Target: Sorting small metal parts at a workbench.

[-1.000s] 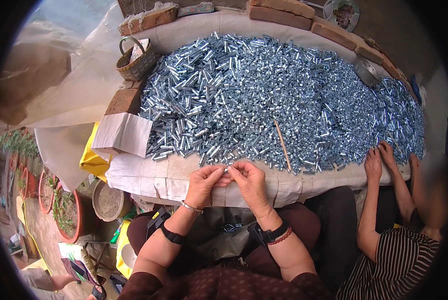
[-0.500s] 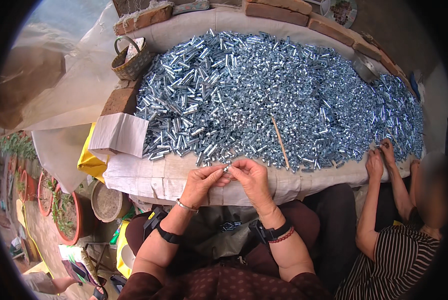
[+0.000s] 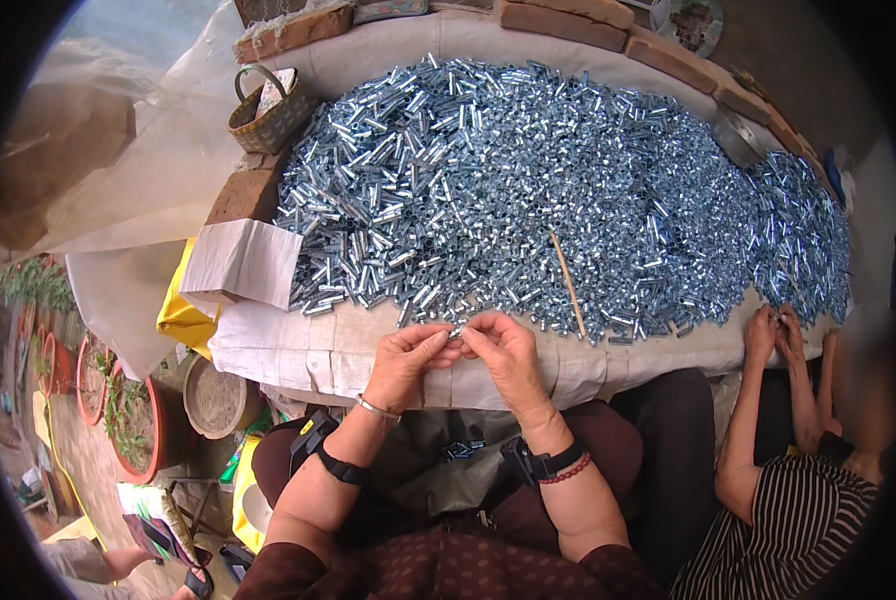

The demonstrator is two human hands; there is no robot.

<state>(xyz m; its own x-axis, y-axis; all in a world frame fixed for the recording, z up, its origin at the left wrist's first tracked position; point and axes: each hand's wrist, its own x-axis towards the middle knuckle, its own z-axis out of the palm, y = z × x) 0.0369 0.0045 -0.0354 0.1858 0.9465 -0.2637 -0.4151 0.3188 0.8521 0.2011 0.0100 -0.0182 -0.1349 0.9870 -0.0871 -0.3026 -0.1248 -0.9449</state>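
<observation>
My left hand (image 3: 406, 360) and my right hand (image 3: 506, 358) meet at the near edge of the cloth-covered table, thumbs and fingers pinched together. Between the fingertips is a small shiny metal piece (image 3: 456, 333), mostly hidden, so its exact shape cannot be made out. Just beyond my hands spreads a wide heap of silvery metal tubes (image 3: 528, 190), with longer ones to the left and shorter ones in the middle. A thin wooden stick (image 3: 568, 285) lies on the heap, right of my hands. Several metal pieces (image 3: 463, 450) rest on the dark cloth in my lap.
Bricks (image 3: 558, 22) border the far edge. A wicker basket (image 3: 266, 120) and a folded pale sheet (image 3: 243, 262) stand at the left, above flowerpots (image 3: 138, 430). A metal scoop (image 3: 736, 138) sits at the far right. Another person's hands (image 3: 776, 330) work at the right edge.
My hands stay pinched together at nearly the same spot, with slight finger movement. The other person's hands have drawn back a little from the heap and come together.
</observation>
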